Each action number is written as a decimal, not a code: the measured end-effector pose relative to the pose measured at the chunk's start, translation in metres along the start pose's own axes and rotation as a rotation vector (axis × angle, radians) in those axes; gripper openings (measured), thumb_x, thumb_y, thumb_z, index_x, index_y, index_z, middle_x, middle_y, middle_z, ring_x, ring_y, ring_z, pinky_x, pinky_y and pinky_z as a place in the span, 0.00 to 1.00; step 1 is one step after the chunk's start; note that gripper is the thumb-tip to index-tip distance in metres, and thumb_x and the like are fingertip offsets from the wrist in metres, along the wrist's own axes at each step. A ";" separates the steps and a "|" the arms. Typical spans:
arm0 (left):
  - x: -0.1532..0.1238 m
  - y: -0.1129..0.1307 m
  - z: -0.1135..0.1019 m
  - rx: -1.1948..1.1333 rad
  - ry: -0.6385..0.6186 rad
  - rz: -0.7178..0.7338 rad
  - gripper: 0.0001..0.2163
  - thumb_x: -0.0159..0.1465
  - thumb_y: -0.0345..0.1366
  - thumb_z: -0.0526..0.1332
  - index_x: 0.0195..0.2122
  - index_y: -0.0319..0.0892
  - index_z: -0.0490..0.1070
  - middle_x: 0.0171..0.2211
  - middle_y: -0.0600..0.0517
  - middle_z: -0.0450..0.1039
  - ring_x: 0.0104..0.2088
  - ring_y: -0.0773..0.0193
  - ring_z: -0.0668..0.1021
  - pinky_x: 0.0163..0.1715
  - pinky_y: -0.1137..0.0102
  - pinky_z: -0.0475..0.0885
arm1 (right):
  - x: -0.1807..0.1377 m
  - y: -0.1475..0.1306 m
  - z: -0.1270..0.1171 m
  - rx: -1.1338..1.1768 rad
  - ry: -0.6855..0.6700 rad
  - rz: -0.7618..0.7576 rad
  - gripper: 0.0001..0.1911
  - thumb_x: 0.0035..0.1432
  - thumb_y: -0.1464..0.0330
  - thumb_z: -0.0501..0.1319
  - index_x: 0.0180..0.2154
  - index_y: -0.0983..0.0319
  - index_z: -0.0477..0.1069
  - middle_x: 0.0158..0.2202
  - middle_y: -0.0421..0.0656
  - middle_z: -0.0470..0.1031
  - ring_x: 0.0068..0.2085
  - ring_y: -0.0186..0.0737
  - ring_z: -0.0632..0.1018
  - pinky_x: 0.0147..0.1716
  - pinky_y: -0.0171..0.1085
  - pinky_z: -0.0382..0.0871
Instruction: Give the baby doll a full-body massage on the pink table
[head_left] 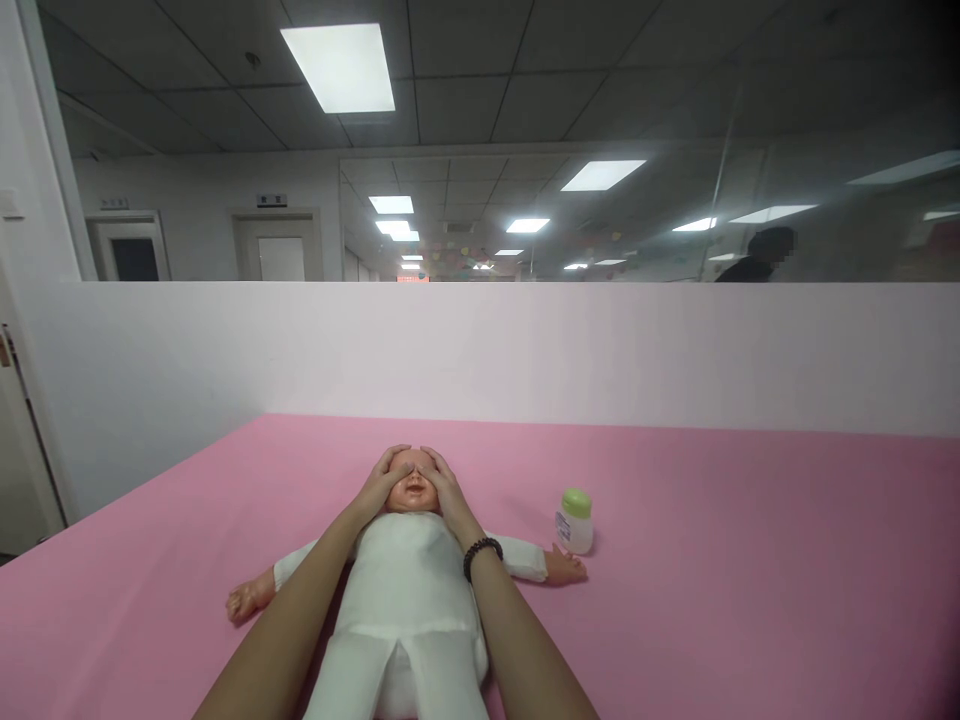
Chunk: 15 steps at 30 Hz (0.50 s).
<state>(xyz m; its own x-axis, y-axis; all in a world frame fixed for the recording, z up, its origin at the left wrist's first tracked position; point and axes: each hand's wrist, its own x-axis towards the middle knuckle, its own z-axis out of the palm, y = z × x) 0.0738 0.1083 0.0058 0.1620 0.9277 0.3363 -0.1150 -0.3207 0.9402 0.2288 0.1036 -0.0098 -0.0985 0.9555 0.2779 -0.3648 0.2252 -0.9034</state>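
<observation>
A baby doll [417, 580] in white cloth clothing lies on its back, head away from me and arms spread wide. My left hand [385, 481] rests along the left side of its head, fingers stretched over the crown and thumb across the eye area. On the other side, my right hand [444, 486] lies the same way, its thumb meeting the nose bridge. Both hands touch the head without gripping it. Between them the mouth and chin show, while the eyes are covered. A dark beaded bracelet [482, 556] circles my right wrist.
A pink cover [712, 570] spreads under the doll. A small translucent bottle with a green cap [575, 522] stands beside the doll's hand on the right. A white low wall [525, 350] with glass above runs behind. Beyond the glass is a person [761, 258] at the right.
</observation>
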 end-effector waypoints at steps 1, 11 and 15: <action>0.000 0.000 0.000 -0.001 0.000 -0.002 0.27 0.54 0.49 0.69 0.53 0.45 0.68 0.52 0.45 0.73 0.52 0.50 0.76 0.53 0.59 0.71 | 0.000 0.000 0.000 -0.001 0.001 -0.001 0.30 0.51 0.58 0.66 0.56 0.53 0.70 0.59 0.41 0.69 0.60 0.48 0.69 0.59 0.43 0.65; 0.001 -0.002 0.001 -0.011 -0.002 -0.005 0.25 0.56 0.49 0.66 0.53 0.45 0.68 0.50 0.47 0.74 0.51 0.52 0.76 0.53 0.60 0.70 | 0.003 0.003 0.000 0.020 -0.001 -0.006 0.29 0.51 0.57 0.66 0.55 0.55 0.70 0.58 0.42 0.70 0.59 0.48 0.71 0.59 0.43 0.64; 0.002 -0.003 0.002 -0.015 0.024 0.004 0.24 0.56 0.49 0.65 0.52 0.45 0.69 0.50 0.47 0.74 0.52 0.52 0.75 0.54 0.61 0.69 | 0.007 0.005 -0.001 0.044 0.004 -0.018 0.29 0.50 0.57 0.66 0.54 0.56 0.72 0.59 0.43 0.70 0.60 0.48 0.70 0.61 0.44 0.62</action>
<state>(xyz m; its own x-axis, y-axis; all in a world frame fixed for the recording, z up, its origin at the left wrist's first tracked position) 0.0769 0.1111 0.0040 0.1384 0.9308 0.3384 -0.1305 -0.3216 0.9378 0.2269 0.1114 -0.0121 -0.0879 0.9523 0.2922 -0.4070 0.2334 -0.8831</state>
